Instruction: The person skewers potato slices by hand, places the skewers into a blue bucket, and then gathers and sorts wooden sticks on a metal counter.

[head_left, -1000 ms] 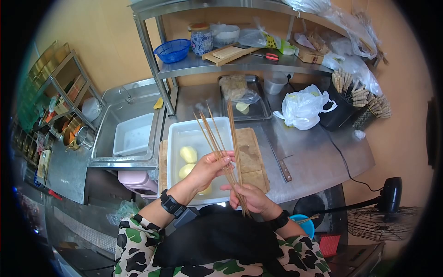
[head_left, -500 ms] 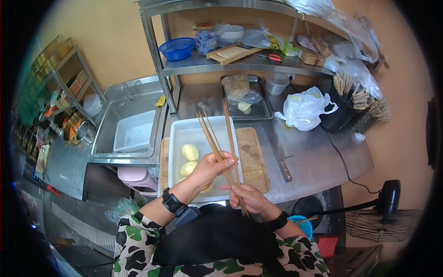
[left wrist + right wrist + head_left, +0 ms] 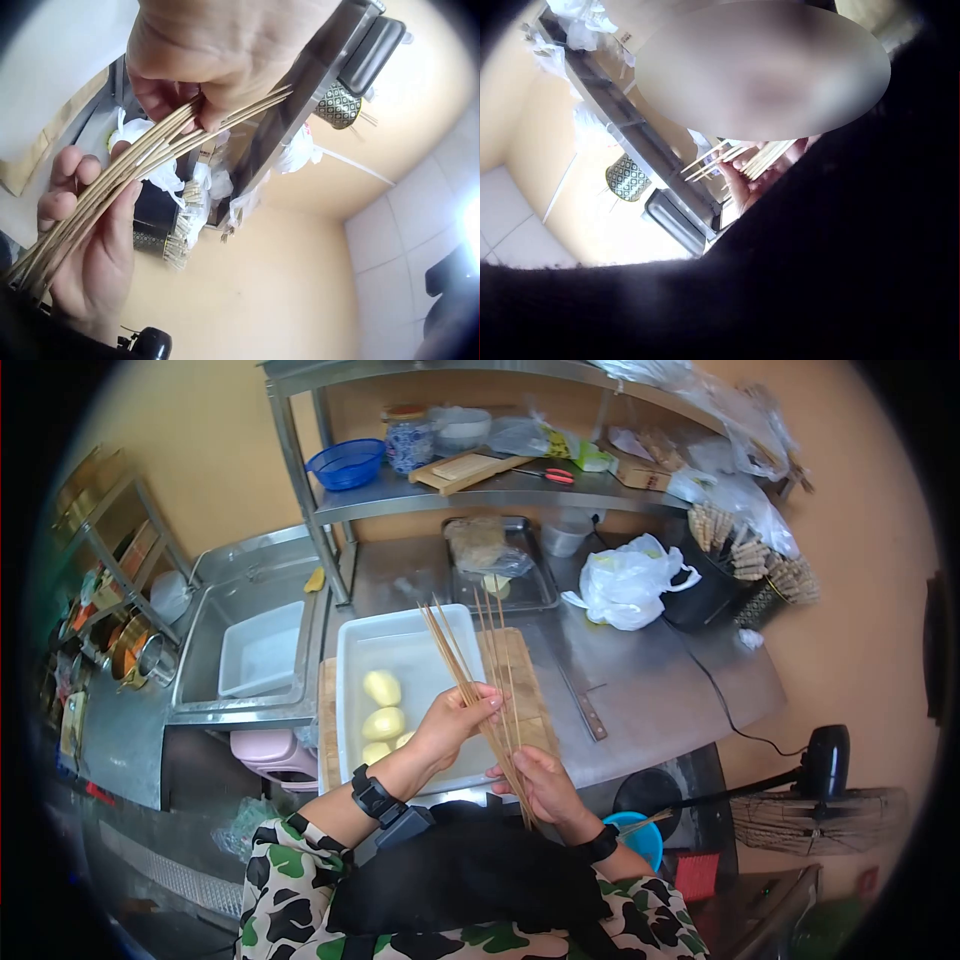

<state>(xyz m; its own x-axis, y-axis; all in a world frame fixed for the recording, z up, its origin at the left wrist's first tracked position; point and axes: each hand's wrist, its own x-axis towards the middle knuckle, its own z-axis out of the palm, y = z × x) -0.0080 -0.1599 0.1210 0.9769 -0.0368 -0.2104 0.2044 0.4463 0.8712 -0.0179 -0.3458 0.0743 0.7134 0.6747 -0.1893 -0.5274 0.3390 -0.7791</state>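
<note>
Thin bamboo skewers [image 3: 462, 672] stand between both hands in front of the chest, tips pointing away. Thumb and fingers of the left hand [image 3: 450, 728] pinch them partway up. Lower down, the right hand [image 3: 548, 785] grips them near their bottom ends. In the left wrist view the skewers [image 3: 112, 176] run as a loose bundle from one hand to the other. Several skewers spread apart from the main bundle on its right side. Skewer ends [image 3: 769, 159] show in the right wrist view, which is mostly dark. Beneath the hands is a white tub [image 3: 425, 635] holding peeled potatoes [image 3: 383, 722].
The tub rests on a wooden cutting board [image 3: 525, 670]. A knife [image 3: 590, 715] lies to its right. Behind are a metal tray [image 3: 535, 585], a white plastic bag [image 3: 630, 585] and a dark container of skewers [image 3: 700, 585]. A sink [image 3: 190, 690] is at left.
The right-hand group of skewers, close together before, is now spread into separate sticks. Both hands keep their hold. The head view has shifted, so the counter appears farther left.
</note>
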